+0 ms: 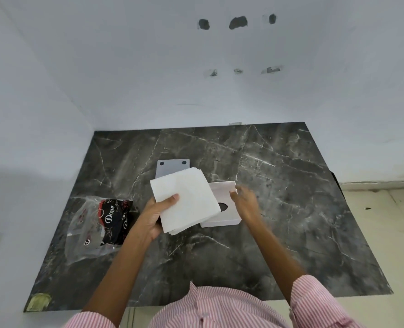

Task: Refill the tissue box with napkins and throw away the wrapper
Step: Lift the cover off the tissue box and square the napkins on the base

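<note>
Head view: left hand (pixel 158 210) closed on a thick stack of napkins (pixel 184 200), thumb pressed on top near the lower left corner, fingers underneath; white, soft, lightly embossed paper, square, tilted and held above the worktop (pixel 279 185). Right hand (pixel 244 201) blurred, fingers loosely spread, touching or just at the right edge of the tissue box (pixel 224 209); whether gripping it, cannot tell. Box white, flat, square, smooth-sided, with a dark oval slot in its top face, lying on the worktop and partly covered by the napkins. Just behind the napkins, a grey flat plate (pixel 170 169) with two dark round dots near its far corners. Well to the left, wrapper (pixel 96 223) lying crumpled and empty on the worktop: clear crinkly plastic with a black and red printed panel reading "Dove". Worktop dark grey marble-look slab with pale veins, glossy; yellowish tape patch (pixel 38 301) at its near left corner. Behind, pale grey wall (pixel 125 67) with several dark patched holes; light floor tiles (pixel 381 209) to the right. Pink-and-white striped sleeves (pixel 314 299) at the bottom edge.
</note>
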